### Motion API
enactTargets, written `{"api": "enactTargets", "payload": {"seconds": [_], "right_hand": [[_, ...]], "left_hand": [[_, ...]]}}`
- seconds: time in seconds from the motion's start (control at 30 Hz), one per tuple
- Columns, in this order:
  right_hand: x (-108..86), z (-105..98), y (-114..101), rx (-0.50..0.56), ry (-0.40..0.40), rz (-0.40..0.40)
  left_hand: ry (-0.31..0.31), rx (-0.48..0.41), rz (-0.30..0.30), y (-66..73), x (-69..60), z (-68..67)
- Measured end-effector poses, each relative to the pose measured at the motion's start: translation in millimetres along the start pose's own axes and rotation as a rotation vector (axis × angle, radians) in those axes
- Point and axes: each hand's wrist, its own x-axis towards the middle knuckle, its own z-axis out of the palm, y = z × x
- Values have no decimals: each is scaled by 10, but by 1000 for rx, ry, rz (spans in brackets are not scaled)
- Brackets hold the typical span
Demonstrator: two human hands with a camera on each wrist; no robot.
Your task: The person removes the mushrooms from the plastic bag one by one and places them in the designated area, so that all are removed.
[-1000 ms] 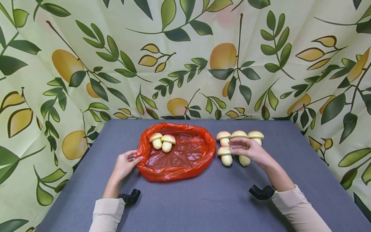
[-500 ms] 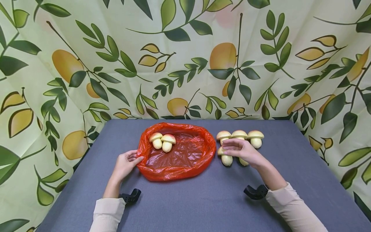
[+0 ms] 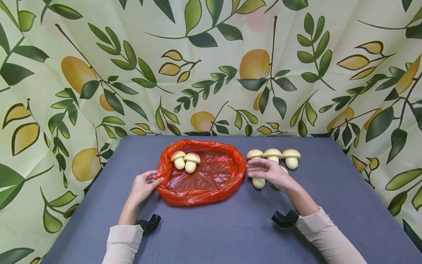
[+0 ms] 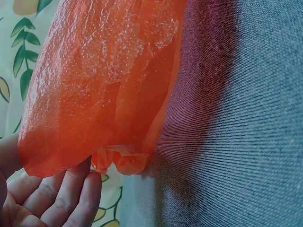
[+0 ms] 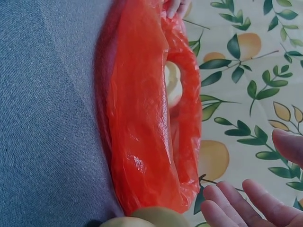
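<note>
A red plastic bag (image 3: 191, 198) lies with its mouth spread wide on the table. Two toy mushrooms (image 3: 191, 163) with pale stems and pinkish-yellow caps lie inside, at the back left. My left hand (image 3: 141, 189) pinches the bag's left rim; in the left wrist view the thumb and fingers (image 4: 71, 189) hold the red film (image 4: 109, 85). Just right of the bag, my right hand (image 3: 271, 174) hovers over the front mushrooms (image 3: 258, 183), its fingers extended and holding nothing. It partly hides them. Behind it stands a row of three mushrooms (image 3: 291, 158).
A grey cloth-covered table (image 3: 211, 234) spreads under everything. A curtain (image 3: 211, 66) printed with leaves and fruit hangs behind its back edge. A black wrist mount (image 3: 285, 219) sits below the right hand, and another mount (image 3: 150, 222) is at the left wrist.
My right hand has moved left over the mushrooms toward the bag's right rim, with nothing in it. The left hand, the bag and the mushrooms have stayed in place.
</note>
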Motion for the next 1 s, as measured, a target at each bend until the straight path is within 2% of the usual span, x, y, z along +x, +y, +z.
{"api": "enactTargets", "payload": {"seconds": [1.0], "right_hand": [[145,138,45,16,-5,29]], "left_hand": [[-8,6,-19,9,0,-13]]}}
